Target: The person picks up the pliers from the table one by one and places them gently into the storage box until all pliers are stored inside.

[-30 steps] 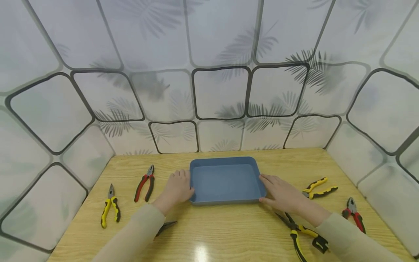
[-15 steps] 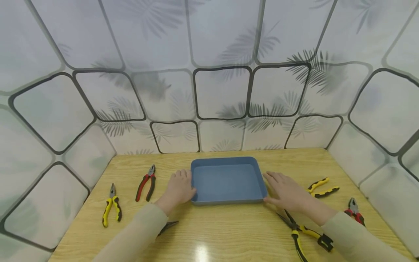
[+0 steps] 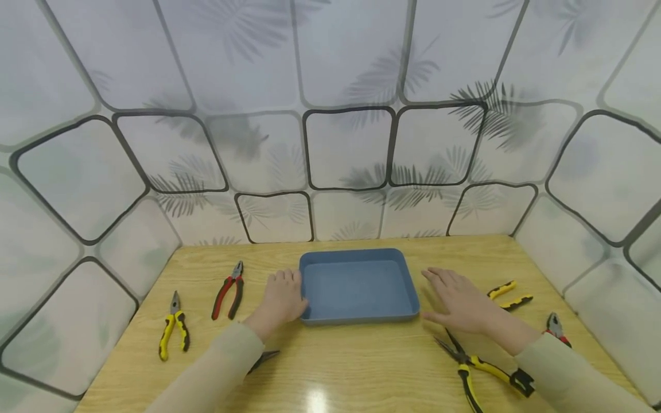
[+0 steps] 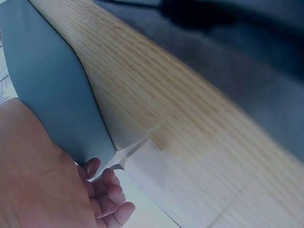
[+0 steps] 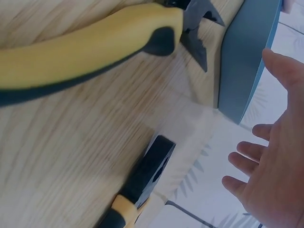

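Note:
A shallow blue tray [image 3: 356, 287] lies near the back of the wooden table. My left hand [image 3: 281, 298] rests against its left end, thumb by the front corner. Loosely bent fingertips [image 4: 114, 190] show beside the tray's wall [image 4: 57, 85] in the left wrist view. My right hand [image 3: 459, 304] hovers off the tray's right end, fingers spread and holding nothing. Beneath that wrist lie long-nose pliers [image 3: 467, 360] with yellow-black handles and spread jaws. Other yellow-handled pliers [image 3: 511, 301] are partly hidden behind the right hand.
Yellow-black long-nose pliers [image 3: 174, 327] and red-black pliers [image 3: 228, 291] lie on the left. Dark plier tips [image 3: 264, 358] poke out from under the left sleeve. Red-handled pliers [image 3: 555, 327] at far right are partly covered by the right sleeve. Patterned fabric walls [image 3: 346, 149] enclose the table.
My right hand has come away from the tray's right end and shifted a little to the right. The left hand stays against the left end, and the tray has hardly moved.

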{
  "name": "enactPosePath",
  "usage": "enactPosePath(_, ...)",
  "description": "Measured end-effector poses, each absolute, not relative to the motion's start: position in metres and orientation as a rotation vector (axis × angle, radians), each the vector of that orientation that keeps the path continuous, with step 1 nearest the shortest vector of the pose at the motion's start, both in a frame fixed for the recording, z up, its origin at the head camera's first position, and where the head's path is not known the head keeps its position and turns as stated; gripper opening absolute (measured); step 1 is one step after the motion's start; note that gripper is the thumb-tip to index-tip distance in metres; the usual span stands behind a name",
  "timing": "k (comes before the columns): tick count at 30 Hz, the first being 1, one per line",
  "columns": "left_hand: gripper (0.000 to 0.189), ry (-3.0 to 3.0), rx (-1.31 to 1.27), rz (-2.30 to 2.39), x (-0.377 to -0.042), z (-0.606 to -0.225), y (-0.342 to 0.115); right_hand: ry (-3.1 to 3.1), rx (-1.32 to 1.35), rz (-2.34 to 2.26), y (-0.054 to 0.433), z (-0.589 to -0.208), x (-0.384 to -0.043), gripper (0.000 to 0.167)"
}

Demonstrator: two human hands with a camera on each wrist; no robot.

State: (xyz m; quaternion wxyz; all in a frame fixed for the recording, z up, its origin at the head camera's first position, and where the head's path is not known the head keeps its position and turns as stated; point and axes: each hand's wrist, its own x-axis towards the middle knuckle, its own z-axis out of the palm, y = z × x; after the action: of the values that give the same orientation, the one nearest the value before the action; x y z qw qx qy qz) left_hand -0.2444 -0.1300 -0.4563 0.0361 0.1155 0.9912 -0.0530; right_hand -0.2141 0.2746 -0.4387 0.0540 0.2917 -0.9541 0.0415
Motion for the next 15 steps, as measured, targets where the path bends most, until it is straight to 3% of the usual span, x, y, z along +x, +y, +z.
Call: enactPosePath(15,0.06,3.029,0.352,-0.189,-0.244,-0.452,-0.129,-2.926,0.838,0.084,0.297,-0.439,-0.217,0.085)
